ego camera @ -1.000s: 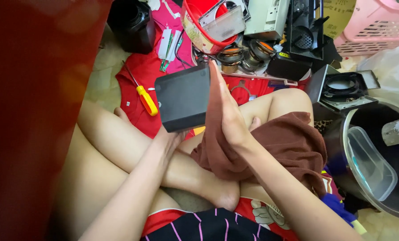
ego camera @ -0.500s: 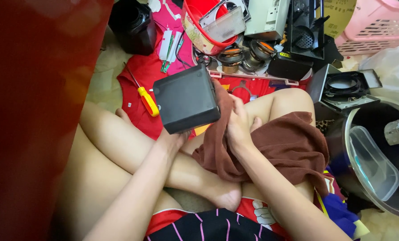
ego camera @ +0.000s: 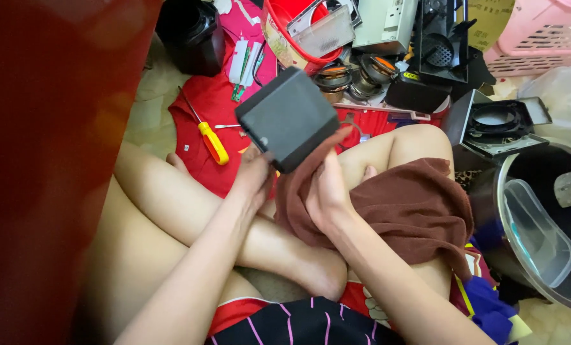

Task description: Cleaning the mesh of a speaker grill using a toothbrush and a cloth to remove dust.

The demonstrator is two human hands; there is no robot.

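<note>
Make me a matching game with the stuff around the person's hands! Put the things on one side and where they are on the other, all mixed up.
Things:
1. dark grey box
2. brown cloth
3. screwdriver with yellow handle
4. clear plastic tub

Places:
A. lying on the red mat
B. inside the big round bin
C. held up by the left hand
D. draped over the knee and held by the right hand

Pairs: 1-C, 2-D, 3-A, 4-B

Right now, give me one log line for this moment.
left hand: holds dark grey box from below | right hand: presses brown cloth to box | yellow screwdriver: on red mat
</note>
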